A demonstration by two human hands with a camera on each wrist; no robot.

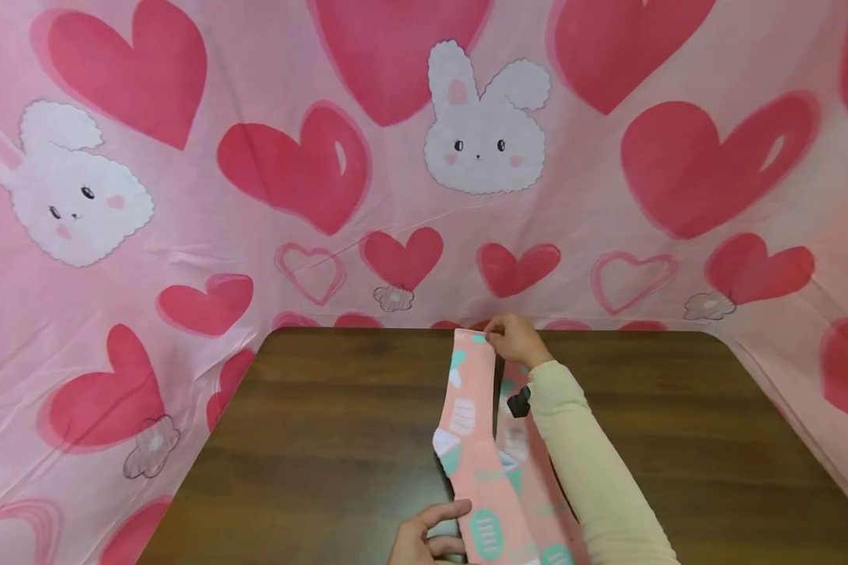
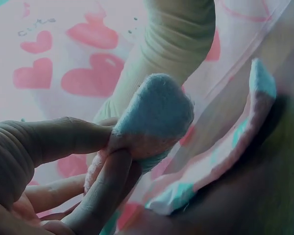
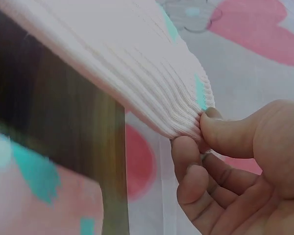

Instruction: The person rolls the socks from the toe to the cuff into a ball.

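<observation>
Left hand (image 1: 420,534) pinches held sock (image 1: 475,392) at foot (image 1: 491,490), right hand (image 1: 519,343) at cuff (image 1: 470,342); uneven release could skew it against second sock (image 1: 547,502) alongside.

Pink heart-and-rabbit fabric (image 1: 396,192) surrounds a wood-grained table (image 1: 311,455), leaving the kind of room unclear

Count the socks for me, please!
2. One sock is held up; the other sock lies on the table, partly hidden behind the first one.
</observation>
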